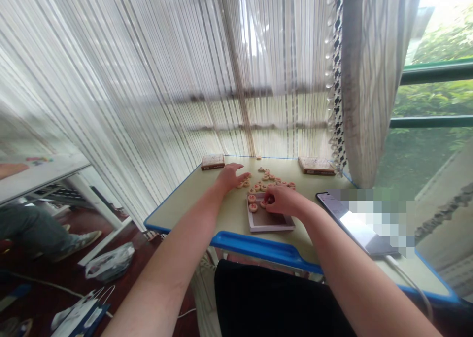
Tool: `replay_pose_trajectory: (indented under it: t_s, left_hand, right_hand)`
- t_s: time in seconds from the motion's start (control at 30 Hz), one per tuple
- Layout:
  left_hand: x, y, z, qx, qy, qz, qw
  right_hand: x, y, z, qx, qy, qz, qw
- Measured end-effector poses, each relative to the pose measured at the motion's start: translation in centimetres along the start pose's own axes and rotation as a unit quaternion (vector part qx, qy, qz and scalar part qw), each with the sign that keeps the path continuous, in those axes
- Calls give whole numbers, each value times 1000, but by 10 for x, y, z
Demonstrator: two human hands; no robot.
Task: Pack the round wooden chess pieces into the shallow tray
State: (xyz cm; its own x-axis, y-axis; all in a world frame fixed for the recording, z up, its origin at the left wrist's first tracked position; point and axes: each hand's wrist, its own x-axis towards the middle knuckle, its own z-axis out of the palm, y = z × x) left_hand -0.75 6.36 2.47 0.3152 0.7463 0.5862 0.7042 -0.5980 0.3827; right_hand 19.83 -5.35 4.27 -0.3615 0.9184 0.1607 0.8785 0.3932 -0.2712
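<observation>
A: Which element is largest?
B: The striped curtain, hanging behind the table, which has a pale top edged in blue.
A: And upon the table, by descending size?
B: At the right lies a flat-screened device, a white cable at its near end. Near the front edge lies a shallow open tray. Towards the far side, well apart, lie two flat boxes: left box and right box.
A: How are the hands disposed?
B: Left hand: fingers spread, at the loose discs; contact cannot be told. Right hand: over the tray, fingers bent together at a disc; whether they pinch it cannot be told.
A: And the smallest parts?
B: The discs, round and marked with characters. Most lie scattered just beyond the tray, one apart near the far edge. Inside the tray, two red-marked discs lie beside the left wall; a third is at the right hand's fingertips.
</observation>
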Motion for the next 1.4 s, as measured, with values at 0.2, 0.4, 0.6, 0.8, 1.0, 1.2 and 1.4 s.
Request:
replay_pose_trajectory:
  t_s: [0.2, 0.4, 0.6, 0.8, 1.0, 1.2, 1.4]
  left_hand:
    - [-1, -4, 4, 79, 3, 20, 997]
    - [0, -5, 2, 92, -12, 6, 996]
    - [0, -10, 5, 81, -12, 16, 997]
    - [1, -10, 4, 93, -18, 16, 995]
    - [1, -7, 2, 94, -21, 8, 995]
    - [1, -9, 2, 95, -30, 4, 995]
    - [0, -10, 2, 108, -26, 6, 994]
  right_hand:
    - [0, -3, 0, 2, 22, -26, 999]
    - [-1, -13, 2, 79, 73, -99, 989]
    - [0, -15, 8, 67, 87, -116, 987]
    - [0, -14, 10, 65, 79, -114, 988]
    - [0, -15, 9, 100, 60, -122, 986]
    - [-1, -17, 10, 138, 33, -130, 981]
    - [8, 4, 5, 146, 107, -57, 982]
